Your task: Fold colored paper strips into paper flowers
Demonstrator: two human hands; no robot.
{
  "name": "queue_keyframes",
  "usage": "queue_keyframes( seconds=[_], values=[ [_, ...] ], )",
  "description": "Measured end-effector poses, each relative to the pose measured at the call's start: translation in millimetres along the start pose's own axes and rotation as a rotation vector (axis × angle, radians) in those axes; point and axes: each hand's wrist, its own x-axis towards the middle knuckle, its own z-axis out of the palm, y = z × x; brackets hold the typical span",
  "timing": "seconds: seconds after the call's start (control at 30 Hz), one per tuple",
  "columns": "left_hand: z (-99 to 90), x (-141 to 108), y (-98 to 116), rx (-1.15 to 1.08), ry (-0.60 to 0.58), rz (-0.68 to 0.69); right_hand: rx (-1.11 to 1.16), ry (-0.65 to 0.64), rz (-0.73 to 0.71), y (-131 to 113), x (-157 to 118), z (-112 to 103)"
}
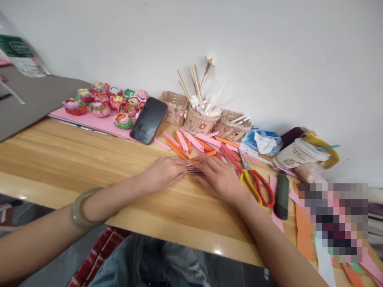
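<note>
Both hands pinched a thin bundle of paper strips (pixel 194 169) flat on the wooden table (pixel 89 155): left hand (pixel 164 172), right hand (pixel 220 177). Finished paper flowers (pixel 103 103) sat far left; many loose strips (pixel 203 144) lay uncut, possibly unfolded

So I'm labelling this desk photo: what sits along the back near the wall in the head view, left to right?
Plastic bottle → paper flowers → phone → stick holder → blue tissue pack → paper cup.
</note>
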Motion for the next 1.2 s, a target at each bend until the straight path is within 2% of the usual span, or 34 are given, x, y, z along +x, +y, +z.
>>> queue_keyframes(
  seconds=[0.17, 0.3, 0.47, 0.6, 0.73, 0.83, 1.0, 1.2],
  values=[
    [-6.0, 2.3, 1.8, -0.062, -0.025, -0.076, -0.062, -0.073, -0.054, 2.0, 0.1, 7.3],
    [-12.1, 5.3, 6.5, -0.148, -0.043, -0.204, -0.059, -0.137, -0.008, -0.8, 0.4, 9.6],
    [-12.1, 5.9, 8.0, -0.185, -0.052, -0.226, -0.046, -0.188, 0.042, -7.1, 1.9, 8.6],
    [-7.9, 0.1, 10.5, -0.05, -0.05, -0.231, -0.03, -0.208, 0.088, -13.2, 2.8, 9.4],
    [-3.1, -11.7, 18.8, 0.301, -0.067, -0.271, -0.091, -0.189, 0.212, -24.3, 1.4, 13.6],
    [0.3, -19.2, 28.0, 0.447, -0.114, -0.302, -0.129, -0.164, 0.256, -33.2, 0.1, 17.0],
    [8.5, -22.5, 37.4, 0.516, -0.177, -0.386, -0.117, -0.166, 0.294, -39.4, -1.2, 20.8],
    [21.9, -13.4, 41.6, 0.48, -0.195, -0.403, -0.108, -0.173, 0.305, -41.3, 0.7, 25.4]
  ],
)
